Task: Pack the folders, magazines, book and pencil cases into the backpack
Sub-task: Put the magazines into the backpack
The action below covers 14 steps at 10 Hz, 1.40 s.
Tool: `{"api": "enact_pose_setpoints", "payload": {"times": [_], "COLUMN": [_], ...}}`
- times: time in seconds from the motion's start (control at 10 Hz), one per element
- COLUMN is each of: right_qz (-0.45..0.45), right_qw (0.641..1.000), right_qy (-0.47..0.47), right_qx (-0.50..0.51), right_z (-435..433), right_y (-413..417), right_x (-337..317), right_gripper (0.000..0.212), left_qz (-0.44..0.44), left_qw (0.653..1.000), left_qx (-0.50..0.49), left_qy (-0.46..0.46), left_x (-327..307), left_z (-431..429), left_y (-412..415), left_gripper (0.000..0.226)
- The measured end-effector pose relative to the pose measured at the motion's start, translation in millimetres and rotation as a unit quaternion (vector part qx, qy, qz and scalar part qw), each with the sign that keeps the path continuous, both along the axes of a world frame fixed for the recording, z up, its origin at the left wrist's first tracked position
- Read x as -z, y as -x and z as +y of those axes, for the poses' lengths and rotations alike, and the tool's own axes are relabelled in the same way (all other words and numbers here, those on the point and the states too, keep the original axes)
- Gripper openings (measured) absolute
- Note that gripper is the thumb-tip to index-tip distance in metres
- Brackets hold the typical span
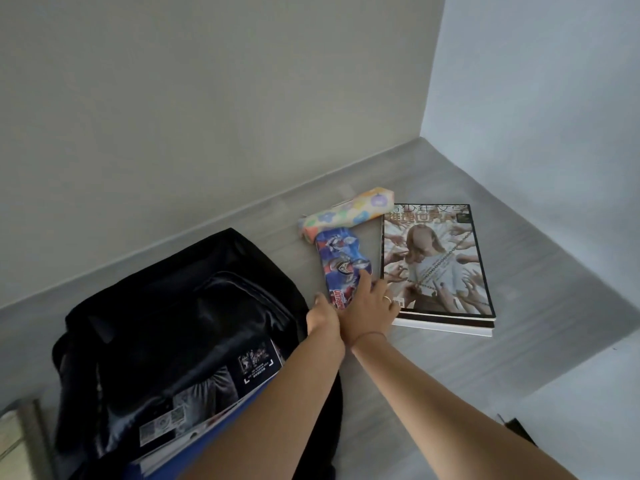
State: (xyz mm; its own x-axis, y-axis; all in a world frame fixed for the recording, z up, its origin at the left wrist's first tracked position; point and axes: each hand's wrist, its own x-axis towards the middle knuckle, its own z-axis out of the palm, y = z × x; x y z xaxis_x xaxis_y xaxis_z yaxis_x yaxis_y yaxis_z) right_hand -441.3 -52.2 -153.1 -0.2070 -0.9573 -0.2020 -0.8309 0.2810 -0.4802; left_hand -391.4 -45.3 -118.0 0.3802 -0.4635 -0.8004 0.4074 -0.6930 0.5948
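Note:
A black backpack point(166, 306) lies open at the left, with magazines point(207, 393) and a blue folder point(166, 462) inside. A blue cartoon pencil case point(341, 261) lies on the grey surface beside it. My right hand point(372, 306) grips the case's near end, fingers curled over its top. My left hand point(323, 315) is tucked against the right wrist, its thumb at the case's near left corner and its fingers hidden. A pastel flowered pencil case point(349, 214) lies just behind. A magazine with a person on its cover point(436, 261) tops a stack at the right.
The grey surface point(485, 375) meets walls at the back and right, forming a corner behind the stack. A dark object point(516, 427) peeks out at the lower right. A pale framed thing point(17, 441) sits at the lower left edge.

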Motion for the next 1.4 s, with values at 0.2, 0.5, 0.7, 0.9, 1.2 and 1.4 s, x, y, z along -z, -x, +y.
{"api": "enact_pose_setpoints", "payload": {"times": [0.2,0.5,0.7,0.9,1.2,1.4], "right_qz": [0.063,-0.021,-0.085,-0.262,-0.232,-0.396], "right_qw": [0.997,0.993,0.971,0.928,0.947,0.909], "right_qy": [0.006,0.106,0.025,-0.036,-0.153,-0.082], "right_qx": [-0.042,0.055,0.221,0.262,0.161,0.099], "right_z": [6,-24,-44,-58,-68,-29], "right_y": [0,91,182,202,231,253], "right_x": [13,-8,-6,-5,-7,-16], "right_gripper": [0.062,0.044,0.058,0.037,0.016,0.033], "left_qz": [-0.074,-0.272,-0.242,-0.241,-0.044,-0.018], "left_qw": [0.993,0.896,0.910,0.924,0.957,0.966], "left_qx": [0.095,0.305,0.330,0.296,0.279,0.239], "left_qy": [0.019,0.174,0.064,-0.030,0.068,0.100], "left_x": [4,-16,3,16,26,38], "left_z": [7,-28,-70,-99,-89,-50], "left_y": [5,66,104,108,104,109], "left_gripper": [0.025,0.064,0.057,0.064,0.023,0.045]}}
